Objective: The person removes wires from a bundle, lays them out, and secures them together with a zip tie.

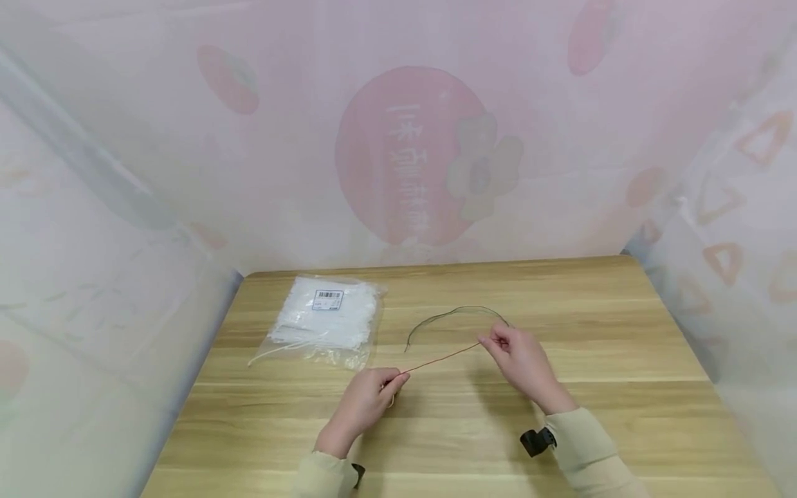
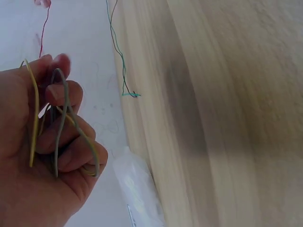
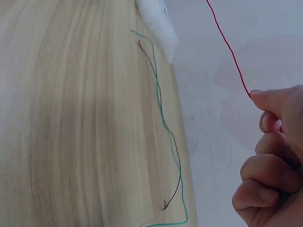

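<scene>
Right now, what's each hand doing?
Left hand: closed, holding the red wire, yellow wire and grey wire.
Right hand: closed, pinching the same red wire.

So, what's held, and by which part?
Left hand and right hand pinch red wire at its visible span's ends; left also grips yellow wire and greyish wire by their loops.

A clear, white-filled plastic bag (image 1: 330, 322) lies near the wooden worktop (image 1: 448, 436)'s far-left corner. Pink-printed sheeting (image 1: 398, 159) backs the far edge.

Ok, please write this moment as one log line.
left hand: pinches red wire, holds yellow wire, grey wire | right hand: pinches red wire | on table: green wire, brown wire, clear bag
</scene>
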Tool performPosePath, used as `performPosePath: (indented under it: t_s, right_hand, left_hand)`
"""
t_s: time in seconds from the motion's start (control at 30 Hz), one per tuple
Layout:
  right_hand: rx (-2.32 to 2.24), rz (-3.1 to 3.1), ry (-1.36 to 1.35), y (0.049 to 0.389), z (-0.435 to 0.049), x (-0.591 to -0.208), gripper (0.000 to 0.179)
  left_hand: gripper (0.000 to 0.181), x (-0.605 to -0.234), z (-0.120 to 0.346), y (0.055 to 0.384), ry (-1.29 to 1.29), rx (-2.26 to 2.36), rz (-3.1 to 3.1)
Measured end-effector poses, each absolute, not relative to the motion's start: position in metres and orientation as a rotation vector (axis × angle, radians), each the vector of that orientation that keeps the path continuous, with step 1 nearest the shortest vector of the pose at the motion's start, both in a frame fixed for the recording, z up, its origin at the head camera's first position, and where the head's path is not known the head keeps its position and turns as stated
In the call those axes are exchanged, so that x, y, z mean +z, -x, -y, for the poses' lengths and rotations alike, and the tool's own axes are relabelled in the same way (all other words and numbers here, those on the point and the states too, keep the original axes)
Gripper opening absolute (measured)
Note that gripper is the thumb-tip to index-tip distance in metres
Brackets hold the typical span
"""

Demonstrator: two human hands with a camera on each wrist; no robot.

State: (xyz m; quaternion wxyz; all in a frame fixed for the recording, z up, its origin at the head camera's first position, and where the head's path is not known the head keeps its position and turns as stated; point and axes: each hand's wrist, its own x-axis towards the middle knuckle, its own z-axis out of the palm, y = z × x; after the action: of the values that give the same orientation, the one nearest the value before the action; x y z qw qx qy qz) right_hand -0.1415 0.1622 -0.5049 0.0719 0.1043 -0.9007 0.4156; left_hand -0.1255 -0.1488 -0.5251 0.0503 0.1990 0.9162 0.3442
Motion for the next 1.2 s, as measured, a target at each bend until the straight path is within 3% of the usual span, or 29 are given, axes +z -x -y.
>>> performPosePath:
  t_s: [0.37,0.6,0.83,1.2]
  right_hand:
    - [1.294,2.711,-0.242,0.138,-0.166,-0.516,0.035]
    - [1.317,2.746,-0.247,0.134,-0.161,-0.518,0.033]
    - [1.302,2.74,-0.352,0.14,-0.145,-0.52,0.036]
    - [1.281,2.798,-0.426,0.135,-0.131,-0.522,0.035]
  left_hand:
    - [0.047,-0.53,0.158,0.116,-0.552,1.189,-2.692]
    - [0.044,-0.54,0.167,0.105,-0.336,1.02,-2.872]
    - [0.047,-0.557,0.177,0.113,-0.169,0.907,-2.993]
    - [0.048,-0.567,0.185,0.117,-0.143,0.888,-2.929]
